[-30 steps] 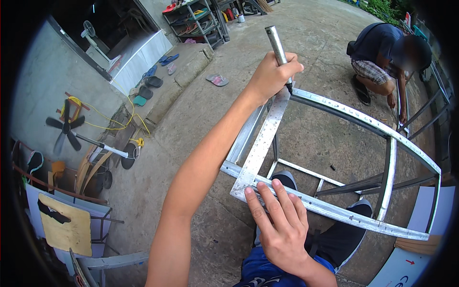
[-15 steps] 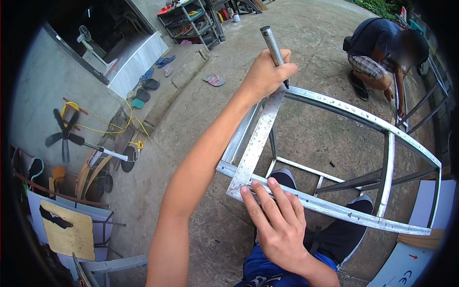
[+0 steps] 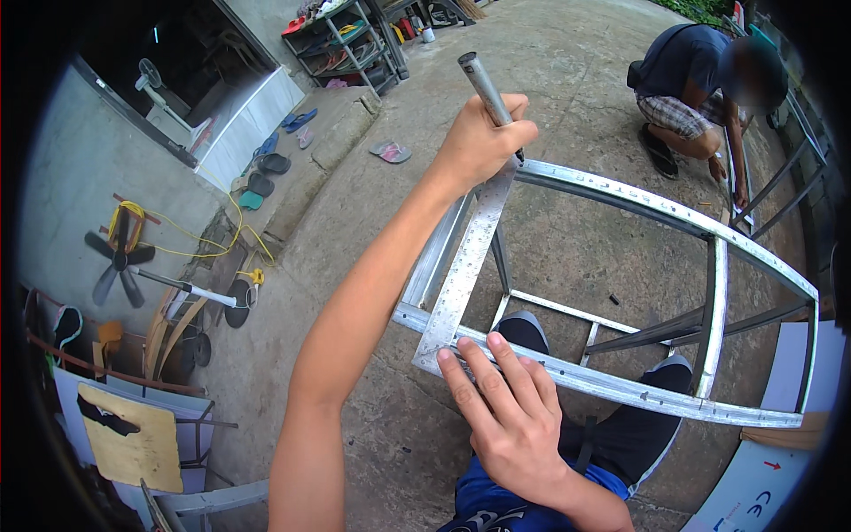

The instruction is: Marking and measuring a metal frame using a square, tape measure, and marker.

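Observation:
My left hand grips a grey marker in a closed fist. Its black tip touches the far rail of a silver metal frame, beside the end of a steel square. That square lies across the frame's left end, from the far rail to the near one. My right hand is flat, with its fingers spread over the near rail and the square's corner, palm down. The frame stands over my legs, its curved rails running off to the right.
A person crouches at the far right, hands on another metal frame. Slippers and a shoe rack are at the upper left. A fan lies at the left near a yellow cord. A small black piece lies on the concrete.
The whole view has shifted slightly. The marker tip stays at the same spot by the square's end, and my right hand keeps its place on the near rail.

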The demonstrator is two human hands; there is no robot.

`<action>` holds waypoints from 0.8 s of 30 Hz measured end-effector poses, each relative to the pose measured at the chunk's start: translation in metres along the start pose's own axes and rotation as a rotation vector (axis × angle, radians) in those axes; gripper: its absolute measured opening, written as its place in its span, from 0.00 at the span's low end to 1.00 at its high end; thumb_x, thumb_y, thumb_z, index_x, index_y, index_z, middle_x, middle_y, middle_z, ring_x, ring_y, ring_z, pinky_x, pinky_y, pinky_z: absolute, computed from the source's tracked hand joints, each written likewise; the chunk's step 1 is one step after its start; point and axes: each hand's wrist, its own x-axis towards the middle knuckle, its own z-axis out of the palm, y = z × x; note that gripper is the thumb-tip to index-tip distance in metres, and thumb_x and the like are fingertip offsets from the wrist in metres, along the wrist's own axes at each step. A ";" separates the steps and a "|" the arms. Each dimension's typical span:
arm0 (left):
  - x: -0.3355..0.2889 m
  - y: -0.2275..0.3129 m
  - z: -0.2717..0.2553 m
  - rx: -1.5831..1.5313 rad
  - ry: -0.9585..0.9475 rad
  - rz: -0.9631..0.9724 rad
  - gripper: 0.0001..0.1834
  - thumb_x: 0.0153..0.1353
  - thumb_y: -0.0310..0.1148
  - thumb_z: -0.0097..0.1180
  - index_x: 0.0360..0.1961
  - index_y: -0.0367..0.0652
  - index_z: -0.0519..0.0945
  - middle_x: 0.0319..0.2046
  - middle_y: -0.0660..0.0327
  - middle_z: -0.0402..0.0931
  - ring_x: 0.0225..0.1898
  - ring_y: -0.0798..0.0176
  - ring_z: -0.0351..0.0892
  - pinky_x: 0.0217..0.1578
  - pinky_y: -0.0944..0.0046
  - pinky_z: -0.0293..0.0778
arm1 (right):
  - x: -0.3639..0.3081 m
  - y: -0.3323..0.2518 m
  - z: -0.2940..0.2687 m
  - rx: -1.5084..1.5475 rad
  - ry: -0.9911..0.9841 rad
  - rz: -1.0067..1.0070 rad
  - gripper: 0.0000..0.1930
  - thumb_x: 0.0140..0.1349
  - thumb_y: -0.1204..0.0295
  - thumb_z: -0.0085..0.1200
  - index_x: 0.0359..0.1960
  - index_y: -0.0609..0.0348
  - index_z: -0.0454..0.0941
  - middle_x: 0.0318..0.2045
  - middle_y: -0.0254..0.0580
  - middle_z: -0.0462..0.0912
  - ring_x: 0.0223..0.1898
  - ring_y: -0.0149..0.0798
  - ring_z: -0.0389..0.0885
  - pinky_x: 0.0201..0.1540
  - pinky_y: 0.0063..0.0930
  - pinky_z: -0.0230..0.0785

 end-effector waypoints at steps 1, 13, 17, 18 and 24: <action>0.000 0.000 0.000 -0.046 0.006 -0.073 0.17 0.49 0.28 0.51 0.15 0.40 0.55 0.13 0.67 0.48 0.18 0.74 0.50 0.19 0.65 0.50 | 0.000 0.000 0.000 -0.012 -0.026 0.005 0.19 0.56 0.72 0.48 0.51 0.56 0.76 0.49 0.39 0.77 0.54 0.42 0.73 0.50 0.30 0.64; -0.001 0.001 0.002 0.028 0.027 -0.028 0.16 0.46 0.28 0.50 0.15 0.39 0.55 0.13 0.66 0.48 0.18 0.73 0.50 0.19 0.65 0.49 | -0.002 0.001 0.002 0.001 -0.008 0.012 0.19 0.56 0.71 0.48 0.51 0.55 0.76 0.49 0.39 0.78 0.54 0.40 0.74 0.51 0.30 0.63; -0.001 0.002 0.004 0.137 -0.013 0.038 0.16 0.47 0.28 0.50 0.14 0.40 0.54 0.13 0.67 0.48 0.18 0.74 0.49 0.19 0.66 0.48 | -0.002 0.000 0.001 0.007 0.012 0.009 0.19 0.56 0.71 0.48 0.51 0.55 0.75 0.49 0.39 0.78 0.54 0.40 0.74 0.51 0.30 0.63; -0.002 0.002 0.003 0.081 -0.002 0.026 0.17 0.47 0.28 0.50 0.14 0.40 0.54 0.13 0.67 0.47 0.18 0.74 0.49 0.19 0.66 0.48 | -0.003 0.000 0.001 0.012 0.008 0.011 0.19 0.56 0.71 0.48 0.51 0.55 0.75 0.49 0.39 0.78 0.53 0.40 0.74 0.51 0.30 0.63; -0.002 0.002 0.003 0.085 -0.010 0.017 0.17 0.48 0.27 0.49 0.14 0.41 0.54 0.13 0.68 0.48 0.18 0.74 0.50 0.19 0.66 0.48 | -0.002 0.000 0.002 0.016 0.018 0.014 0.19 0.56 0.71 0.49 0.51 0.55 0.76 0.49 0.38 0.78 0.53 0.39 0.74 0.52 0.30 0.63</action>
